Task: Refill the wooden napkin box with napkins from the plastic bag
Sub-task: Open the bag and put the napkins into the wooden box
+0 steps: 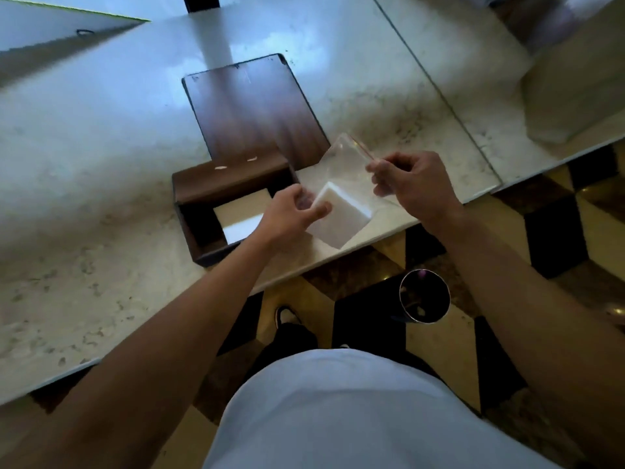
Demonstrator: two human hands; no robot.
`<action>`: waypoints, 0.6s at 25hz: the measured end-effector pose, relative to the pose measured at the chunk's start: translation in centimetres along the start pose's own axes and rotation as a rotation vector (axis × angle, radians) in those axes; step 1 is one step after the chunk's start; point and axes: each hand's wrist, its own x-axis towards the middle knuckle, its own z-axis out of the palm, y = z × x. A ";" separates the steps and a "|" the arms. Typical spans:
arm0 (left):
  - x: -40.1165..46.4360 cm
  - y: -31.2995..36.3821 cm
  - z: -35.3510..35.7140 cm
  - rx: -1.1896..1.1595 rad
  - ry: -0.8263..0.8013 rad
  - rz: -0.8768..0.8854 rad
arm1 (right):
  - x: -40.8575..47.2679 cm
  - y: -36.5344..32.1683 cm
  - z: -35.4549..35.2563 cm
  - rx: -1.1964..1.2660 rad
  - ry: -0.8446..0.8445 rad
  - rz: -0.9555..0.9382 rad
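Napkins (340,216) sit as a white block inside the clear plastic bag (348,164), which we hold just above the marble counter (101,147), right beside the open wooden napkin box (203,198). Our left hand (291,214) pinches the lower end of the bag, thumb and fingers closed around the block through the plastic. Our right hand (412,187) grips the bag's upper edge (the one with a thin red strip), fingers curled shut on it. Inside the box lies a low white stack (241,214), well below the rim. Its dark wooden lid (253,106) lies flat on the counter behind the box, touching its far wall.
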 end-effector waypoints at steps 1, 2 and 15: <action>1.0 0.6 0.1 0.008 -0.007 0.007 | 0.3 0.1 -0.2 0.004 0.042 -0.001; 1.8 1.3 0.2 0.017 -0.002 0.016 | 0.7 0.2 -0.3 0.005 0.074 0.003; 6.6 5.9 3.4 0.132 0.152 0.071 | 3.3 2.0 -0.6 0.155 0.149 0.137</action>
